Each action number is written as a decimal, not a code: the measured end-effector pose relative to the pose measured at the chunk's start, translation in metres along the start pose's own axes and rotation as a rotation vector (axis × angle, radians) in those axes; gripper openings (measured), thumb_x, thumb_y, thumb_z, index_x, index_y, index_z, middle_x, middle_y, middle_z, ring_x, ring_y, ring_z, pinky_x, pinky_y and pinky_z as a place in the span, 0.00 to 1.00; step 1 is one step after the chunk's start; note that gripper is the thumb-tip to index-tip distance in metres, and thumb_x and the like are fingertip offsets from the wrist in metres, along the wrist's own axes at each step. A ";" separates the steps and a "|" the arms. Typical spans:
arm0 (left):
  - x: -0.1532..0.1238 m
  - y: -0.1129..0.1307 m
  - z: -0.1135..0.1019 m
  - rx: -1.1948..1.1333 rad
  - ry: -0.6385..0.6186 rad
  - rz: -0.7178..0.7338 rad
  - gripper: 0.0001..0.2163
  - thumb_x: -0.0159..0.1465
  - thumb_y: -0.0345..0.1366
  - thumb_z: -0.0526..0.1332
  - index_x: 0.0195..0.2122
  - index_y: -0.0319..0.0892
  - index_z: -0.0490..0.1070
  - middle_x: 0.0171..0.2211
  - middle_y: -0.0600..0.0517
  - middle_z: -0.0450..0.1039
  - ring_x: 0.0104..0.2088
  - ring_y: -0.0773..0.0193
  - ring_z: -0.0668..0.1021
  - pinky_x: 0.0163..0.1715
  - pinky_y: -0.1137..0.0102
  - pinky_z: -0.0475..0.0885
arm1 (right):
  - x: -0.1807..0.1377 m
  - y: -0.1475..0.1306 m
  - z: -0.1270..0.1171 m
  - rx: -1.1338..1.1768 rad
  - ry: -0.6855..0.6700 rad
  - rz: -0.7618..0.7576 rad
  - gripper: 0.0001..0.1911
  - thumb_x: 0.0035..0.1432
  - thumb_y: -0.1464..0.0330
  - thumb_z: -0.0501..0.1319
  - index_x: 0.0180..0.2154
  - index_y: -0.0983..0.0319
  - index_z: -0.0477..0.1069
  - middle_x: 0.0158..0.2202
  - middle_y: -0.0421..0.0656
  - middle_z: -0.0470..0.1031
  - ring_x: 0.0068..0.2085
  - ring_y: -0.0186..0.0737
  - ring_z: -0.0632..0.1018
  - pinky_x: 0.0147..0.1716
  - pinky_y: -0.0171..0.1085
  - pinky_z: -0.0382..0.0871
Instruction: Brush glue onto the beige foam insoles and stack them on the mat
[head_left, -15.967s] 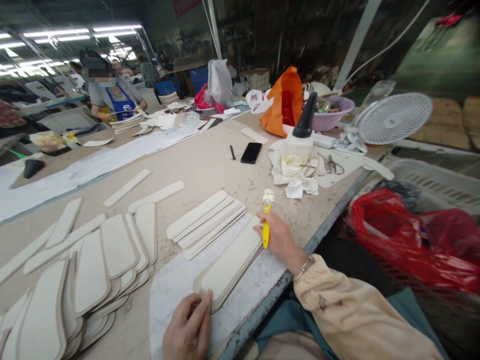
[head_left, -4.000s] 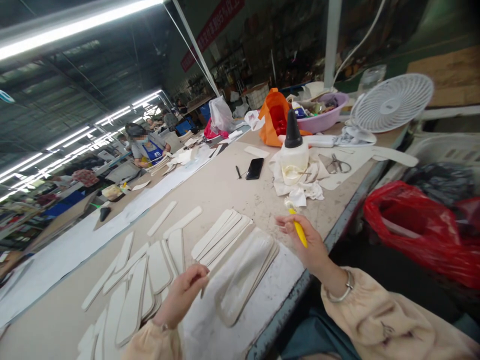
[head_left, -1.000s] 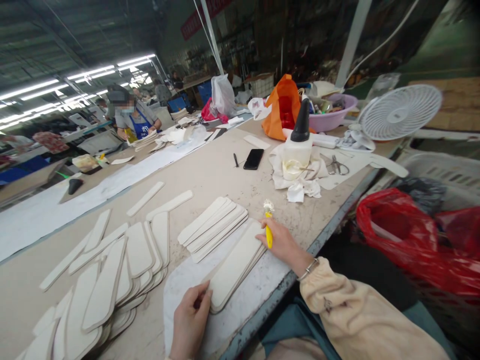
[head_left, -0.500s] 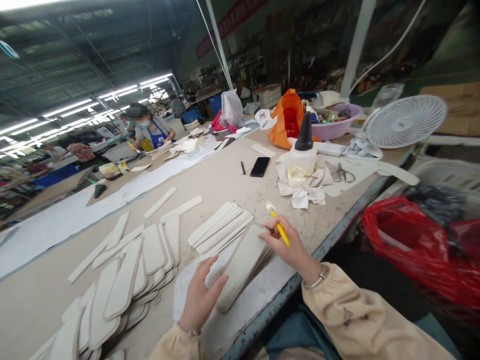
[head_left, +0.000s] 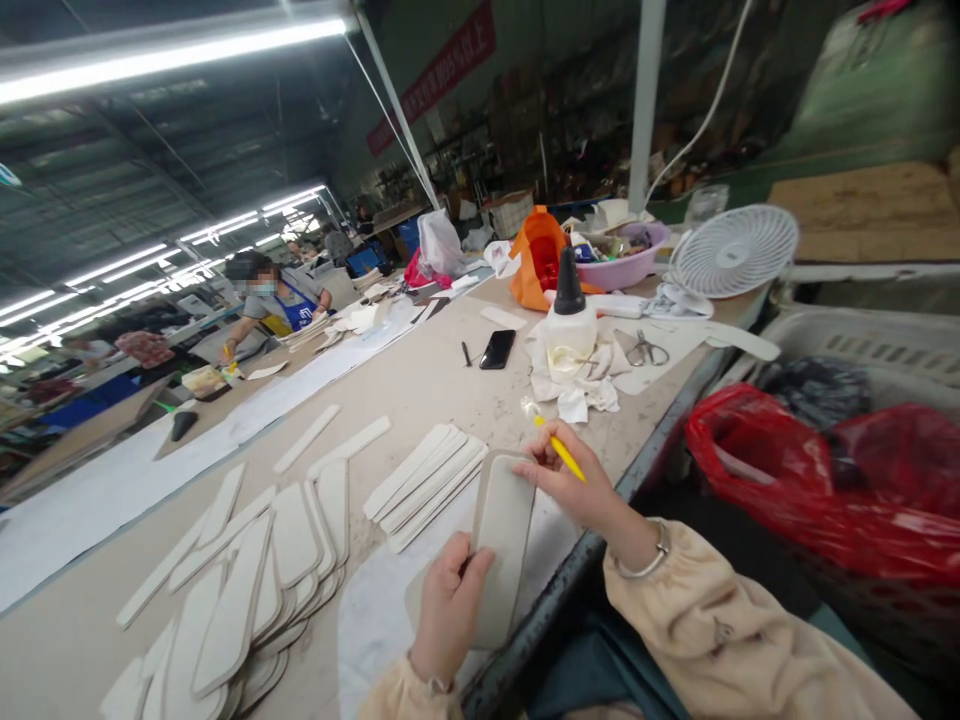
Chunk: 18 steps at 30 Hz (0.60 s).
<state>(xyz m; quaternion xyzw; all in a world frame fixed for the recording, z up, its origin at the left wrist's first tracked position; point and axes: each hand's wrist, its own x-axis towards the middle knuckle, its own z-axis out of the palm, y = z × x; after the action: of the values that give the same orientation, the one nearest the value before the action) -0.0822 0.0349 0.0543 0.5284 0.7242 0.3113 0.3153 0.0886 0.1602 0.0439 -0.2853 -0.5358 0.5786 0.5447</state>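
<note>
My left hand (head_left: 450,605) is closed on the left edge of a flat, off-white panel (head_left: 504,550) with rounded corners, thumb on top. My right hand (head_left: 576,478) holds a yellow-handled brush (head_left: 566,457) with a whitish tip pointing away from me. Its fingertips also touch the panel's upper right corner. The panel lies tilted over a white sheet (head_left: 367,610) near the table edge. Beside it, to the left, is a row of narrow off-white strips (head_left: 424,480). Farther left, larger rounded panels (head_left: 232,600) lie in an overlapping heap.
A white glue bottle with black nozzle (head_left: 571,325) stands on crumpled cloth. Nearby are a phone (head_left: 497,349), scissors (head_left: 647,349), an orange bag (head_left: 536,262), a purple basin (head_left: 630,258) and a fan (head_left: 739,252). A red plastic bag (head_left: 750,500) sits at right. A co-worker (head_left: 277,295) works across the table.
My left hand has gone from open above the panel to gripping its left edge. The panel has turned more upright in view. The camera view has shifted to the right.
</note>
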 end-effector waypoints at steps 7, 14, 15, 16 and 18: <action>-0.004 0.011 0.012 0.069 -0.022 -0.031 0.14 0.62 0.47 0.53 0.23 0.45 0.59 0.21 0.58 0.59 0.26 0.66 0.66 0.27 0.72 0.60 | 0.000 -0.012 -0.012 -0.086 0.013 -0.018 0.18 0.50 0.63 0.68 0.30 0.59 0.59 0.25 0.33 0.62 0.27 0.31 0.65 0.27 0.32 0.60; -0.007 0.013 0.016 0.027 -0.044 -0.059 0.16 0.62 0.50 0.54 0.24 0.44 0.62 0.23 0.57 0.62 0.26 0.66 0.67 0.27 0.72 0.61 | 0.000 -0.019 -0.016 -0.225 0.039 -0.049 0.15 0.51 0.65 0.67 0.29 0.60 0.60 0.25 0.33 0.61 0.27 0.31 0.65 0.28 0.32 0.60; -0.007 0.013 0.016 0.002 -0.048 -0.067 0.16 0.61 0.50 0.54 0.25 0.43 0.63 0.23 0.57 0.64 0.26 0.66 0.68 0.27 0.72 0.62 | 0.000 -0.017 -0.016 -0.232 0.043 -0.052 0.15 0.50 0.65 0.67 0.29 0.60 0.60 0.25 0.33 0.61 0.27 0.30 0.65 0.28 0.32 0.60; -0.007 0.014 0.016 -0.034 -0.054 -0.075 0.16 0.61 0.51 0.55 0.25 0.43 0.64 0.23 0.56 0.65 0.27 0.66 0.69 0.27 0.72 0.63 | 0.000 -0.015 -0.015 -0.233 0.045 -0.053 0.15 0.50 0.65 0.67 0.29 0.59 0.60 0.25 0.33 0.61 0.27 0.30 0.65 0.28 0.32 0.60; -0.007 0.014 0.016 -0.131 -0.073 -0.090 0.17 0.60 0.51 0.57 0.26 0.42 0.67 0.24 0.55 0.68 0.28 0.64 0.71 0.28 0.72 0.65 | 0.001 -0.012 -0.015 -0.220 0.046 -0.050 0.15 0.50 0.65 0.67 0.29 0.59 0.59 0.25 0.33 0.61 0.27 0.30 0.65 0.28 0.32 0.60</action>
<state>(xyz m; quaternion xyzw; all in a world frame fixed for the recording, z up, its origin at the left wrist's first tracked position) -0.0598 0.0333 0.0567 0.4847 0.7132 0.3240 0.3892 0.1062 0.1634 0.0513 -0.3431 -0.5906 0.4956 0.5366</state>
